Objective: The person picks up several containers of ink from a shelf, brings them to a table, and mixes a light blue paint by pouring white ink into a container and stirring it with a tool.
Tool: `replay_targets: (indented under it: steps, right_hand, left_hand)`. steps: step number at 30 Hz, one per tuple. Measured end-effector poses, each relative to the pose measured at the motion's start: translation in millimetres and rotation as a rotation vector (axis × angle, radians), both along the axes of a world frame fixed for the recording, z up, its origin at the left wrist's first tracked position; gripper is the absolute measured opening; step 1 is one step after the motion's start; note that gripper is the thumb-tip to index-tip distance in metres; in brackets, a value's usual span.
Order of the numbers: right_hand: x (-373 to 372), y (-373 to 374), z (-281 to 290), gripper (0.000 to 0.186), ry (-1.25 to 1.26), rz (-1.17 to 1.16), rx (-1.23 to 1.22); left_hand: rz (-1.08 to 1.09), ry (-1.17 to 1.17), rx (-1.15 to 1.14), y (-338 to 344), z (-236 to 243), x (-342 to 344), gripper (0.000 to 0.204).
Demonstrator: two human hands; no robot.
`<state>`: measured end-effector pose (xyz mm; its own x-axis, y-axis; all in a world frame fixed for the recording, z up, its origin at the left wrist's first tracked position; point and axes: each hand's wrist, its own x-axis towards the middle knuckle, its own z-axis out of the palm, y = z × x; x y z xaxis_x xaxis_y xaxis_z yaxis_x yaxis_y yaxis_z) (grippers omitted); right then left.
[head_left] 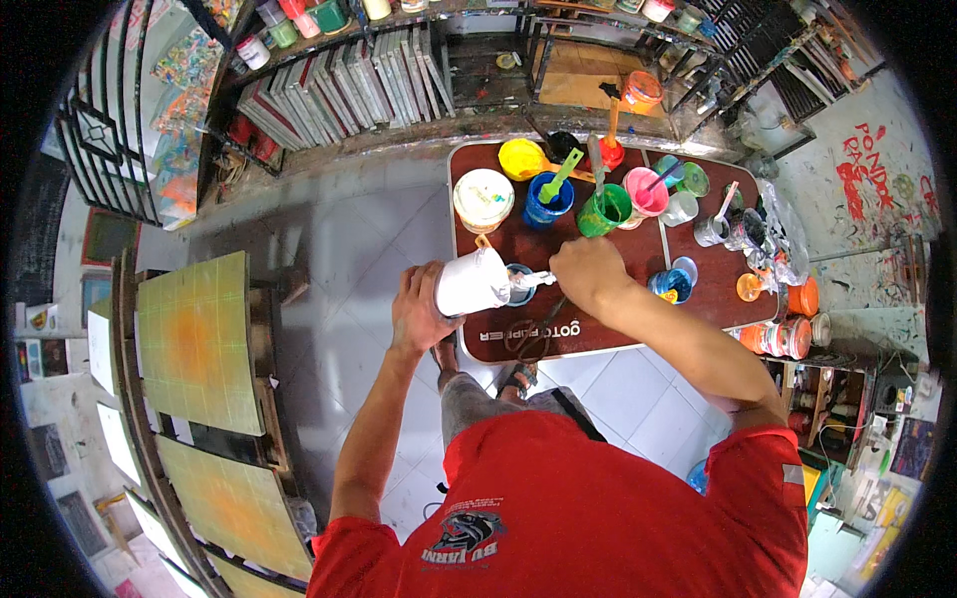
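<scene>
Clasps a white tub [472, 285] in the left hand [419, 311], with fingers wrapped firmly about its left end, and has it tipped sideways above a brown table [638, 249]. Has the tub's right end close beside a small blue-grey cup [519, 291], partly hidden; cannot tell whether touching. Next along, holds a white-smeared stick [538, 280] in the right hand [591, 271], curled narrow in a fist, with the smeared end pointing left toward the tub. Cannot see the held end inside the fist.

Across the table, going left to right, has a white bucket [483, 202], a bowl of yellow paint [520, 159], a blue cup [547, 210] with a light green stirrer [562, 177] leaning in it, a green cup [602, 214], a pot of red paint [610, 154] behind that and a pink cup [645, 191].

Beyond the right hand, has another blue cup [666, 285], a grey cup [710, 233] with a pale stick, a small orange jar [749, 288] and crumpled clear plastic [791, 244] at the right edge.
</scene>
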<state>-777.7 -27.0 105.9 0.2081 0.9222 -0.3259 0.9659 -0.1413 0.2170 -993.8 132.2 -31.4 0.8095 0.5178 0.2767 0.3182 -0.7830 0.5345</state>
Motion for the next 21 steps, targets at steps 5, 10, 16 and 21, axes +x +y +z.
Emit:
replay_targets:
  steps: [5,10,16,21]
  right_hand:
    - [-2,5,0,0.014,-0.01,-0.017,0.068]
    - [-12,1,6,0.014,0.001,-0.007,-0.002]
    - [-21,7,4,0.014,-0.01,-0.001,-0.034]
    - [-19,12,3,0.013,0.004,0.016,0.03]
  left_hand:
    - [0.013,0.004,0.016,-4,-2,-5,0.086]
    - [0.038,0.007,0.004,-10,2,-9,0.087]
    - [0.054,-0.023,0.0,-12,-2,-13,0.088]
    - [0.078,-0.022,-0.019,-15,0,-15,0.086]
